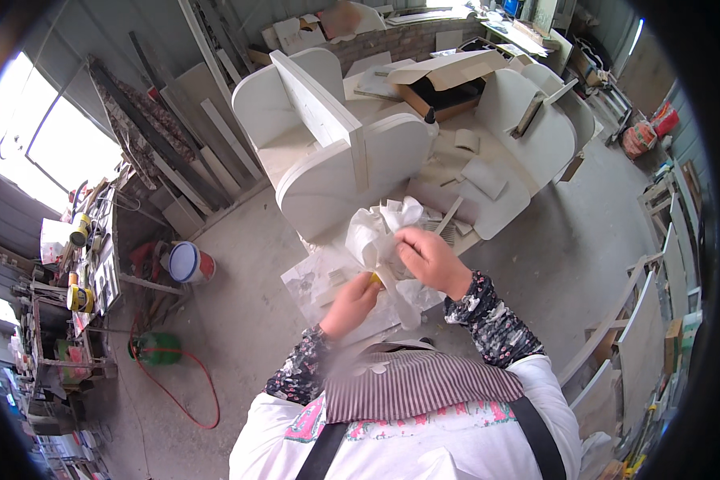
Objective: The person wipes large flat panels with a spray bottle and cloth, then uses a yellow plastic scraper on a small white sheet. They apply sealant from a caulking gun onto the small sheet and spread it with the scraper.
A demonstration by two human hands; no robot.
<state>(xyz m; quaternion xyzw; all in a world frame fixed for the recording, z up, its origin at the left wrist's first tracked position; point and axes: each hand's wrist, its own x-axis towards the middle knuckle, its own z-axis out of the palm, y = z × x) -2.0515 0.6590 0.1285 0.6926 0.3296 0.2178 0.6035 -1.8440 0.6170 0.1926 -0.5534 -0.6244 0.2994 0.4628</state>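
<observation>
In front of my body, my right hand is closed, pinching the edge of a crumpled white sheet that looks like thin cloth or plastic. My left hand is closed beside the sheet's lower part, around a small yellow-ended thing mostly hidden by the fingers. A pale strip of the white material hangs down between both hands. Beneath them lies a dusty light board with white scraps on it.
White rounded panels stand just beyond my hands. An open cardboard box sits behind them. To the left are a white-lidded bucket, a green cylinder with a red hose, and a cluttered workbench. Boards lean at the right.
</observation>
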